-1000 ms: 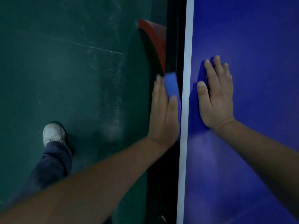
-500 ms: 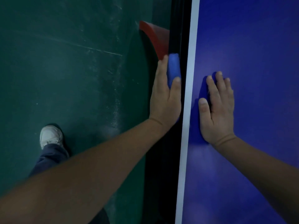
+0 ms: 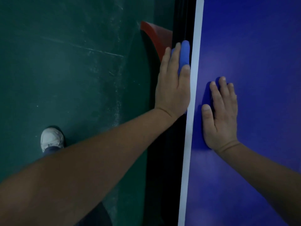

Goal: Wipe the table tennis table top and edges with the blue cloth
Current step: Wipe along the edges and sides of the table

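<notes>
My left hand [image 3: 172, 88], fingers straight and pressed together, presses the blue cloth [image 3: 184, 53] against the left side edge of the bench [image 3: 260, 46], while my right hand [image 3: 219, 116] rests flat on its top, fingers together; edge wiping seems under way, though I cannot tell how much is finished.

Dim, scuffed dark-green floor [image 3: 65, 79] with a red curved patch [image 3: 154, 35]

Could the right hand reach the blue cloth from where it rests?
Probably yes: the right hand lies flat on the table top, only the white edge line between it and the blue cloth. But the left hand covers most of the cloth, pressing it to the table's side.
</notes>
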Tool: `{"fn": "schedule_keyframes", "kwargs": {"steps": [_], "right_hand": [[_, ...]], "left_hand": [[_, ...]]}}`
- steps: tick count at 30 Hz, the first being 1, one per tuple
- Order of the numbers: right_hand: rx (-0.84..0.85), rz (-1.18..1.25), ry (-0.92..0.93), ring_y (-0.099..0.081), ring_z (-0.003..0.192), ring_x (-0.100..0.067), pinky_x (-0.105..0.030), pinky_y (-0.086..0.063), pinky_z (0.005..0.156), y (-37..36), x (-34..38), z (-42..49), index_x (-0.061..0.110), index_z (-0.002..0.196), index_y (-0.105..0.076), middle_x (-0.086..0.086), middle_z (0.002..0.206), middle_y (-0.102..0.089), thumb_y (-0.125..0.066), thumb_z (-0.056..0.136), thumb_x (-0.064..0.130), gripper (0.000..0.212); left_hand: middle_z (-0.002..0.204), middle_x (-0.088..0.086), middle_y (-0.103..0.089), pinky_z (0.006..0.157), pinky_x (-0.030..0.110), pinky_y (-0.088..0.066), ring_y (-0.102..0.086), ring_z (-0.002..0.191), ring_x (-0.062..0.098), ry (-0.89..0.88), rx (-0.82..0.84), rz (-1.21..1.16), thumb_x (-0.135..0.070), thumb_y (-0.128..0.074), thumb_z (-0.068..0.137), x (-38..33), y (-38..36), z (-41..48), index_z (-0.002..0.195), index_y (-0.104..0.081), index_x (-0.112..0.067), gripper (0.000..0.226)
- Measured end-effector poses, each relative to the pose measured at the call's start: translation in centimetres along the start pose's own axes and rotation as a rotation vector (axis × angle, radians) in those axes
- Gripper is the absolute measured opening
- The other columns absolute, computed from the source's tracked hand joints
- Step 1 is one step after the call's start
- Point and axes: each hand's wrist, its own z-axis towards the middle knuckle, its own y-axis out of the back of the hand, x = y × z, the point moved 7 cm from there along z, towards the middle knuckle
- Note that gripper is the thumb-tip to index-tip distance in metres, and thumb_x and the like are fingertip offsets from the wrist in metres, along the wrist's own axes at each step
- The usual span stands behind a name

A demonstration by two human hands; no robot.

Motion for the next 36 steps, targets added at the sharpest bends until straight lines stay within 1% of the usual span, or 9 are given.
{"fn": "schedule_keyframes", "kwargs": {"steps": [4, 8, 11, 14, 17, 20, 26, 31, 36], "right_hand": [[-0.001, -0.002, -0.005, -0.004, 0.156, -0.025, -0.053, -0.008, 0.124, 0.0, 0.0, 0.1, 0.024, 0.157, -0.022, -0.001, 0.168, -0.014, -0.029, 0.103, 0.042, 0.057], [-0.014, 0.007, 0.008, -0.005, 0.156, -0.026, -0.053, -0.008, 0.124, -0.2, -0.3, 0.0, 0.024, 0.157, -0.023, 0.0, 0.167, -0.014, -0.03, 0.103, 0.041, 0.057], [-0.014, 0.001, 0.02, -0.005, 0.156, -0.027, -0.051, -0.007, 0.125, -0.2, -0.3, -0.1, 0.025, 0.157, -0.02, -0.001, 0.167, -0.014, -0.03, 0.103, 0.041, 0.057], [-0.013, -0.009, 0.025, -0.007, 0.155, -0.03, -0.052, -0.008, 0.125, 0.0, -0.2, 0.0, 0.022, 0.156, -0.021, -0.003, 0.166, -0.015, -0.031, 0.103, 0.04, 0.057], [-0.025, -0.005, 0.024, -0.008, 0.155, -0.032, -0.05, -0.009, 0.124, 0.2, 0.1, 0.0, 0.021, 0.155, -0.023, -0.004, 0.165, -0.016, -0.033, 0.102, 0.039, 0.056], [-0.014, 0.003, 0.016, -0.008, 0.155, -0.031, -0.05, -0.007, 0.124, 0.2, 0.2, 0.1, 0.023, 0.154, -0.023, -0.003, 0.165, -0.016, -0.033, 0.102, 0.04, 0.056], [-0.003, 0.008, -0.003, -0.007, 0.155, -0.027, -0.048, -0.007, 0.125, 0.2, 0.3, 0.1, 0.022, 0.155, -0.029, 0.0, 0.166, -0.017, -0.032, 0.102, 0.043, 0.057], [0.002, 0.006, 0.0, -0.009, 0.155, -0.027, -0.047, -0.008, 0.125, 0.2, 0.2, 0.2, 0.025, 0.155, -0.028, -0.001, 0.166, -0.019, -0.033, 0.102, 0.043, 0.056], [0.006, -0.004, -0.015, -0.012, 0.155, -0.029, -0.05, -0.011, 0.124, 0.4, 0.3, 0.1, 0.021, 0.154, -0.033, -0.002, 0.165, -0.021, -0.035, 0.101, 0.043, 0.057]], "left_hand": [[0.168, -0.003, -0.012, 0.124, 0.026, -0.011, -0.009, 0.153, 0.009, -0.056, 0.041, -0.035, -0.037, -0.032, 0.106, 1.8, 0.1, -8.4, 0.159, -0.019, -0.025, 0.056], [0.168, -0.008, -0.004, 0.122, 0.032, -0.016, -0.008, 0.154, 0.012, 0.061, 0.125, -0.058, -0.049, -0.031, 0.105, 4.2, -0.1, -19.3, 0.158, -0.008, -0.041, 0.059], [0.168, -0.002, -0.009, 0.121, 0.02, -0.013, -0.011, 0.153, 0.009, 0.037, 0.088, -0.013, -0.045, -0.032, 0.105, 3.1, -0.1, -15.1, 0.158, -0.012, -0.036, 0.057], [0.166, 0.007, -0.017, 0.12, 0.017, -0.009, -0.013, 0.153, 0.011, -0.032, 0.038, 0.024, -0.036, -0.035, 0.103, 0.8, -0.1, -6.0, 0.157, -0.018, -0.023, 0.058], [0.165, 0.006, -0.019, 0.116, 0.011, -0.007, -0.013, 0.152, 0.01, -0.026, 0.006, 0.005, -0.032, -0.037, 0.103, -0.8, -0.2, 1.0, 0.158, -0.022, -0.014, 0.059], [0.166, 0.003, -0.017, 0.118, 0.013, -0.008, -0.01, 0.15, 0.002, -0.046, 0.008, 0.006, -0.03, -0.038, 0.104, -0.5, 0.1, -0.6, 0.158, -0.019, -0.018, 0.059], [0.168, -0.005, -0.004, 0.119, 0.012, -0.007, -0.003, 0.153, 0.002, 0.024, 0.151, 0.015, -0.042, -0.037, 0.102, 2.1, 0.5, -14.5, 0.153, -0.004, -0.037, 0.061], [0.168, 0.002, -0.008, 0.116, 0.008, -0.003, -0.002, 0.152, 0.001, 0.011, 0.132, 0.052, -0.033, -0.042, 0.103, 0.0, 0.2, -6.8, 0.157, -0.01, -0.024, 0.063], [0.167, 0.004, -0.009, 0.107, -0.002, 0.0, -0.006, 0.153, 0.011, 0.006, 0.113, 0.037, -0.026, -0.045, 0.105, -2.5, 0.0, 3.5, 0.159, -0.012, -0.015, 0.064]]}}
